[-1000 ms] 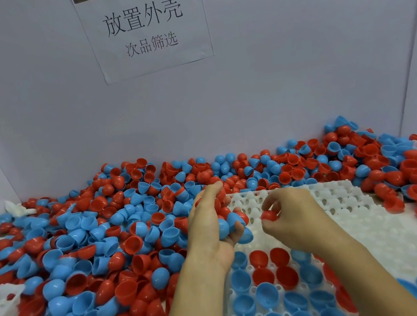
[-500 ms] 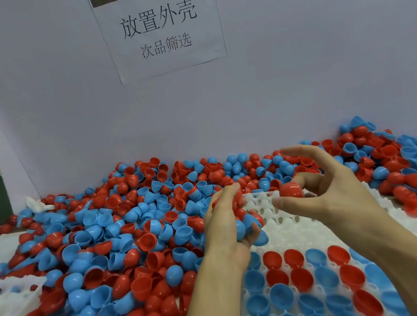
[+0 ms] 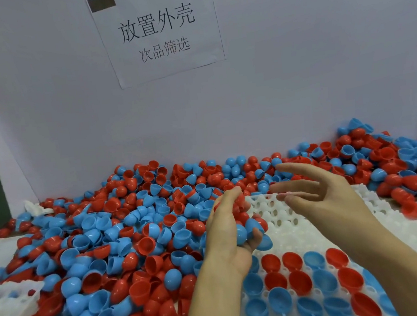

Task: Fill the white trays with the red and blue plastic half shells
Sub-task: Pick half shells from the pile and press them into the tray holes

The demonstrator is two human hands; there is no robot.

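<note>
Here the left hand [image 3: 230, 229] grips a handful of half shells [image 3: 248, 227], directly left of the right hand [image 3: 318, 194], which is released and empty. The free cells of the white tray [image 3: 300, 221] lie just below both.

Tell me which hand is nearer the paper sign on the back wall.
Right. The right hand reaches up with straight fingers, just right of below the paper sign. The left hand, gripping a handful of shells, sits lower, farther from it.

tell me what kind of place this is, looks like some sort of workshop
Probably a factory sorting or packing station. A big loose heap of red and blue half shells covers the bench, a white moulded tray is being filled by hand, and a printed Chinese work sign is taped to the partition.
</note>
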